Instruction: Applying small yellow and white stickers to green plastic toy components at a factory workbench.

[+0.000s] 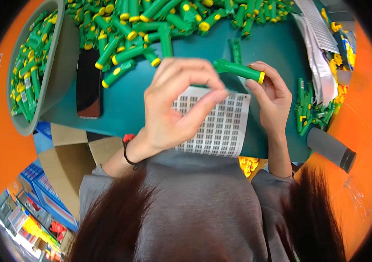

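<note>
My right hand (274,96) grips a green tube with a yellow end (240,70) between thumb and fingers, its twisted green end pointing left. Just left of it, my left hand (177,102) is closed in a pinch, thumb against forefinger. The fingertips are slightly blurred, and whatever they may hold is too small to make out. Below that pinch, a white sheet of small barcode labels (223,126) lies at the near edge of the green table (273,48), partly hidden by my left hand.
Similar green tubes (127,32) are heaped at the far side. More fill a grey-green bin (46,94) at left, beside a black phone (89,83). At right are stacked label sheets (317,26), a small pile of green tubes (305,107) and a grey bottle (329,146). An open carton (66,161) stands lower left.
</note>
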The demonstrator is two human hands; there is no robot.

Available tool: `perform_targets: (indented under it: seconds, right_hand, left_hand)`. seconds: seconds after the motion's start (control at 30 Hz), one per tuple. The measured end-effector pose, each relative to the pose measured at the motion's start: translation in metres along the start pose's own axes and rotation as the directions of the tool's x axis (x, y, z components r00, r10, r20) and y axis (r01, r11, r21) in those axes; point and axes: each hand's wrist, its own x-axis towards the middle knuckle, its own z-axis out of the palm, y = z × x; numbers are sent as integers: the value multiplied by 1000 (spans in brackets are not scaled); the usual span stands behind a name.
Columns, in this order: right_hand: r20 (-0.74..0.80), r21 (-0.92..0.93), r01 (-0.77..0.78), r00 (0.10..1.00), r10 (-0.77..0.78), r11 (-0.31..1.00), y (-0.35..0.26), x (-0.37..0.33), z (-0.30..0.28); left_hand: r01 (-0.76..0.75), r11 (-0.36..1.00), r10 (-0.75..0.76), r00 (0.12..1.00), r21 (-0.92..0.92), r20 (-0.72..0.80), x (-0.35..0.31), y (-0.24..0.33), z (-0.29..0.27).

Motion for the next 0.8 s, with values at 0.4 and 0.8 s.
perform_targets:
  seconds: [0.4,0.8]
  right_hand:
    - [114,213,35,992,-61,976,7,-28,13]
    - [86,203,-15,996,-3,979,2,-31,16]
  left_hand:
    - [422,900,-368,871,-112,325,14,15,-2]
    - [388,920,-383,863,54,329,14,16,2]
